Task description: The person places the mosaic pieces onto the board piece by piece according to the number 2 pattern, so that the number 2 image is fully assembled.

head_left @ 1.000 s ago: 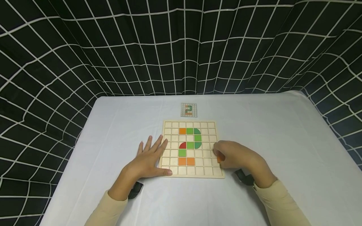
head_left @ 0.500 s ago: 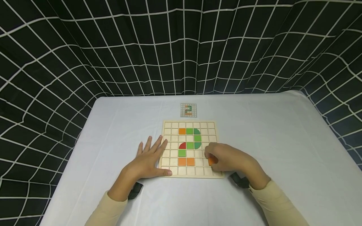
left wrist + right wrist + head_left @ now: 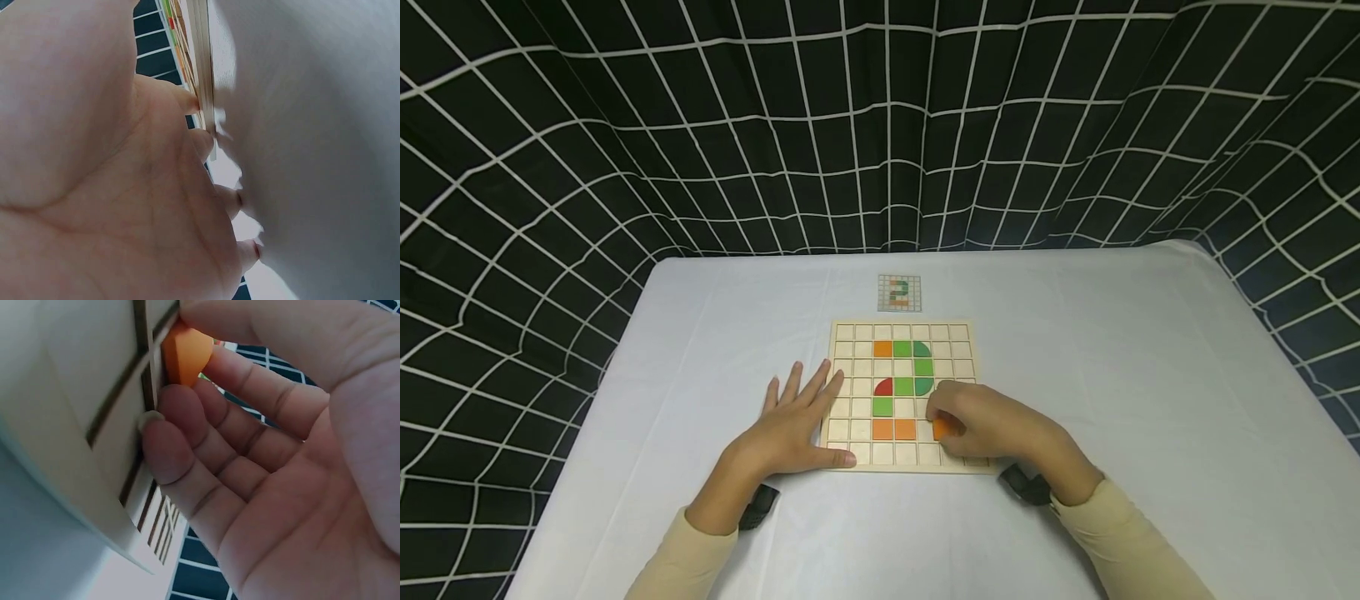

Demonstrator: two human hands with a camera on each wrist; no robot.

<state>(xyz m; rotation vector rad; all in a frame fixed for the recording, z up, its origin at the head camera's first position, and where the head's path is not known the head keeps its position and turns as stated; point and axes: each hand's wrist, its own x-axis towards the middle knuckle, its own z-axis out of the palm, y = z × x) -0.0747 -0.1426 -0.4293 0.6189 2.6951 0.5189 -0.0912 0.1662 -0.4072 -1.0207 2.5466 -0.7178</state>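
Note:
My right hand (image 3: pixel 981 419) pinches an orange tile (image 3: pixel 941 429) between thumb and fingers, close over the lower right of a wooden grid board (image 3: pixel 850 332). In the right wrist view the orange tile (image 3: pixel 186 355) is gripped at the board's surface. My left hand (image 3: pixel 790 433) lies spread at the board's left side, its thumb over the lower left corner. Set in the grid are two orange tiles (image 3: pixel 893 429) in a low row, green tiles (image 3: pixel 903 386), a red quarter-round tile (image 3: pixel 884 387), dark green rounded tiles (image 3: pixel 922 386) and an orange tile (image 3: pixel 883 349) higher up.
A small card (image 3: pixel 898 293) printed with a coloured 2 on a grid lies behind the board. All of this is on a table with a white cloth (image 3: pixel 1112 333). Black curtains (image 3: pixel 850 125) with white grid lines surround the table's back and sides.
My right hand has slid left from the board's right edge with the orange tile, coming nearer the low row of orange tiles. The left hand has stayed in place.

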